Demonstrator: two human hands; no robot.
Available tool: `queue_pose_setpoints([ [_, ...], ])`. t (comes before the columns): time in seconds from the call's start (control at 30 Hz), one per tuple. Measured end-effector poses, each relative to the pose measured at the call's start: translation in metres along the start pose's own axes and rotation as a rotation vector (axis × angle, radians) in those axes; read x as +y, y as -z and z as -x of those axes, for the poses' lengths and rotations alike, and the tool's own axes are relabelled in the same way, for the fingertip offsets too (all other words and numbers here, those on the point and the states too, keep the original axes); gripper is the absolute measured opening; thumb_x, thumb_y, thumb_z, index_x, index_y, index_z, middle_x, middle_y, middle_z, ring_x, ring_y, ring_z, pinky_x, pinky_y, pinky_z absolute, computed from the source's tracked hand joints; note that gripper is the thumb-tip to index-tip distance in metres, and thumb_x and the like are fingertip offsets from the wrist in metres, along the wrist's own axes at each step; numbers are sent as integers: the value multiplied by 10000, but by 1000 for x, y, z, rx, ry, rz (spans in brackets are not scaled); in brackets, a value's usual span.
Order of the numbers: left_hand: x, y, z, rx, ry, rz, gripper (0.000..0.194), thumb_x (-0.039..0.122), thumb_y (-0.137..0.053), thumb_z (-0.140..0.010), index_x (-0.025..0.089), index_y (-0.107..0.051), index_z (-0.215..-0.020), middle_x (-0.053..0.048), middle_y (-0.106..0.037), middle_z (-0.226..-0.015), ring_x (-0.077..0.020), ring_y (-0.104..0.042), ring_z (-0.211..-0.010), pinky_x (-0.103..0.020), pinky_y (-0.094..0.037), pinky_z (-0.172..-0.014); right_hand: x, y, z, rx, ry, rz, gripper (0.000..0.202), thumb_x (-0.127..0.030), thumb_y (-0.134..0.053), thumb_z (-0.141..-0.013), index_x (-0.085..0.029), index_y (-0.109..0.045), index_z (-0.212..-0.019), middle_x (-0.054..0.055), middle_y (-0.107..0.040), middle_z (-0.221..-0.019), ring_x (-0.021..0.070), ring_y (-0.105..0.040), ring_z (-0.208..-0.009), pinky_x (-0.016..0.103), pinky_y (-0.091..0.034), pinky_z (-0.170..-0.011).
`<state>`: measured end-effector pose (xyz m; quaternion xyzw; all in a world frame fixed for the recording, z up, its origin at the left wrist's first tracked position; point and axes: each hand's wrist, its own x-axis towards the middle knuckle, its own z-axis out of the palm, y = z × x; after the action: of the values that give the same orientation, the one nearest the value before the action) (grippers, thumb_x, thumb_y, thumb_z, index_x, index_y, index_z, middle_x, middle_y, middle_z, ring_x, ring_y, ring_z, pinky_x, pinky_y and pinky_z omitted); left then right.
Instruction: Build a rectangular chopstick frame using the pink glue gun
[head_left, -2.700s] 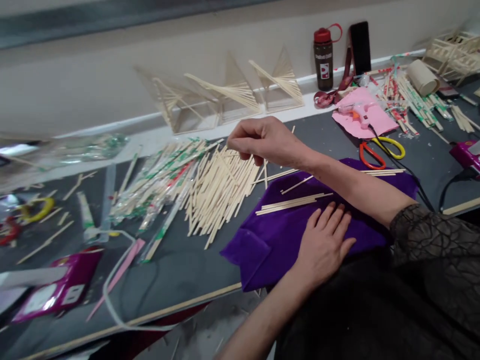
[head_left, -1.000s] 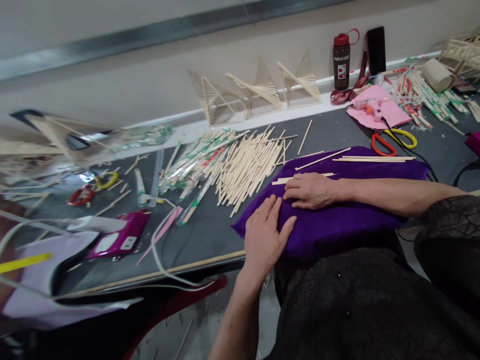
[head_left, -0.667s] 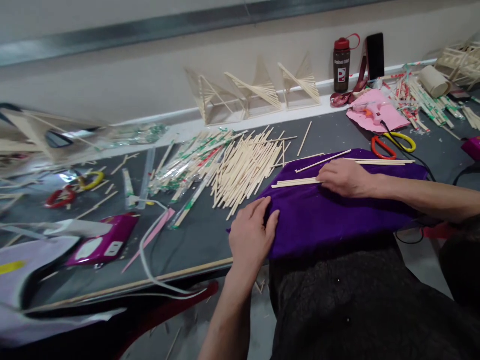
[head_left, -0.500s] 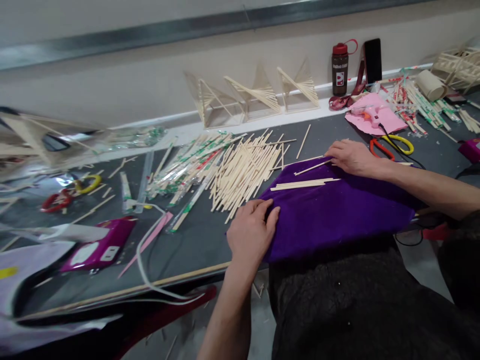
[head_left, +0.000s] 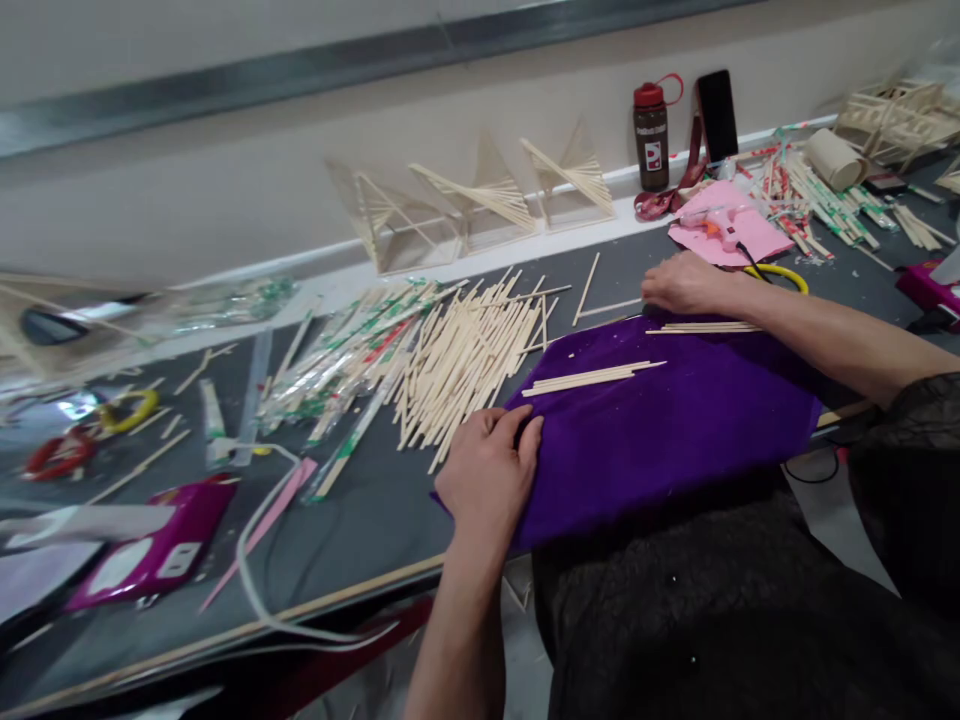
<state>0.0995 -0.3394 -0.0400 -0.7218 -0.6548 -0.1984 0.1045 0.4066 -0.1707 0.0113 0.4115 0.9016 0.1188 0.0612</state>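
A purple cloth lies over the table's front edge and my lap. My left hand rests on its left side, thumb and fingers slightly apart, with no stick in them. At the cloth's far edge, the closed fingers of my right hand pinch one end of a thin wooden stick, which looks like a chopstick; its fingertips are partly hidden. Several sticks lie side by side on the cloth, and more sticks lie near my right forearm. Beyond my left hand is a loose pile of bare sticks.
Wrapped chopsticks lie left of the pile. Twisted stick models stand by the wall. Farther right are a bottle, a phone and a glue gun on pink paper. A white cable hangs over the table edge.
My right hand has moved back off the cloth's far edge, carrying the stick with it. More sticks on the cloth near my right forearm are uncovered. My left hand stays on the cloth.
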Motion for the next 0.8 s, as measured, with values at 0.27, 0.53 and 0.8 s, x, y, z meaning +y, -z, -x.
queue_pose_setpoints([
  [0.27, 1, 0, -1, -20, 25, 19, 422, 465, -442, -990, 210, -776, -1023, -125, -703, -984, -296, -618, -936, -389, -469, -780, -4, 7, 62, -5, -139, -244, 324, -416, -529, -948, -183, -722, -1065, 98, -731, -1071, 229, -642, -901, 306, -330, -657],
  [0.53, 3, 2, -1, 11, 1, -53, 302, 390, -510, -969, 219, -745, -889, -91, -715, -946, -266, -623, -916, -351, -456, -732, -26, -2, 77, -55, -193, -76, 359, -201, -355, -981, -108, -642, -1176, 153, -716, -1061, 232, -632, -797, 343, -246, -578],
  [0.8, -3, -4, -2, 31, -62, -39, 308, 362, -522, -972, 190, -753, -1081, -96, -749, -1036, -261, -639, -943, -349, -485, -814, 14, 13, -2, 237, -252, -26, 380, -219, -337, -1016, -133, -604, -1274, 158, -662, -1201, 264, -593, -989, 337, -341, -705],
])
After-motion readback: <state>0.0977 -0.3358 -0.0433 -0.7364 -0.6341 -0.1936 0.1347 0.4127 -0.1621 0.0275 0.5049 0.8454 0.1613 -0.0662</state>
